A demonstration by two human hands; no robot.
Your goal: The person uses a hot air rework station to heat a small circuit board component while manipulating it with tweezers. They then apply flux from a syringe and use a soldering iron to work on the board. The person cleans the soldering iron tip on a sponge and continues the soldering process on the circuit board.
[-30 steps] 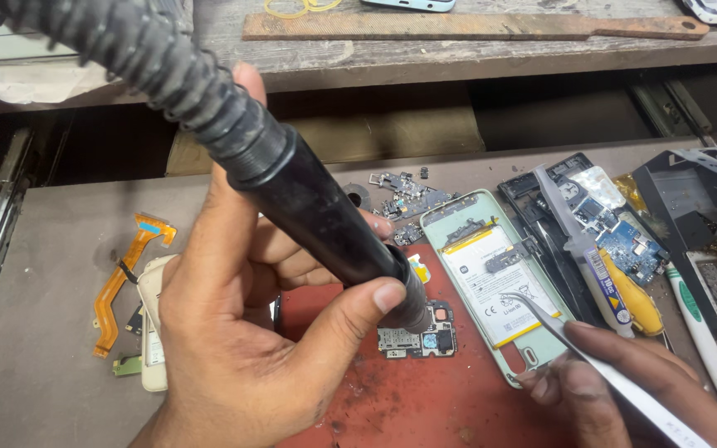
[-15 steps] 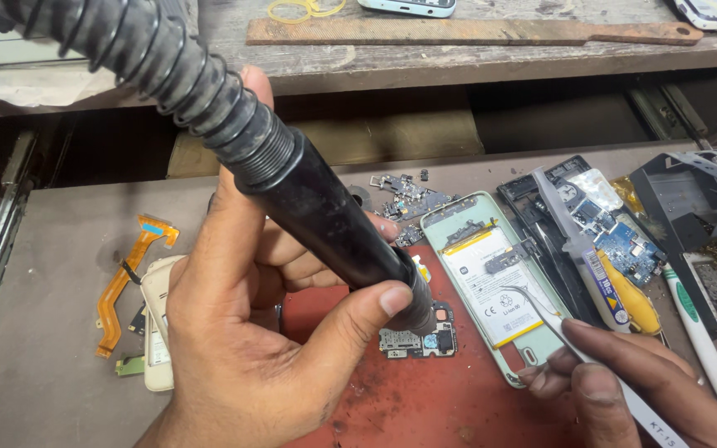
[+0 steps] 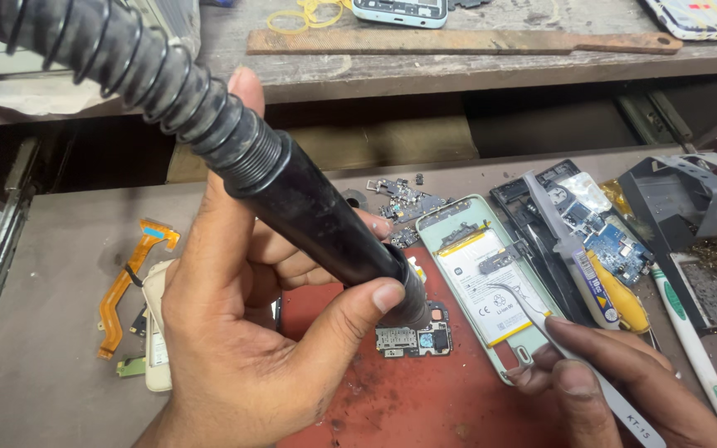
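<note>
head view, looking down, close workbench (image 3: 60, 382)

We see even, fairly bright light from above, with soft shadows under the shelf (image 3: 458, 79) at twelve o'clock. The black hose (image 3: 168, 79) at ten o'clock looks slightly soft; the table (image 3: 43, 365) stays sharp, without glare.

An orange flex cable (image 3: 130, 282) lies at the left of the surface (image 3: 51, 365). A yellow-handled screwdriver (image 3: 616, 290) rests on a black phone frame (image 3: 541, 207). Rubber bands (image 3: 304, 12) sit on the shelf (image 3: 458, 62) beside a wooden strip (image 3: 458, 41).
</note>
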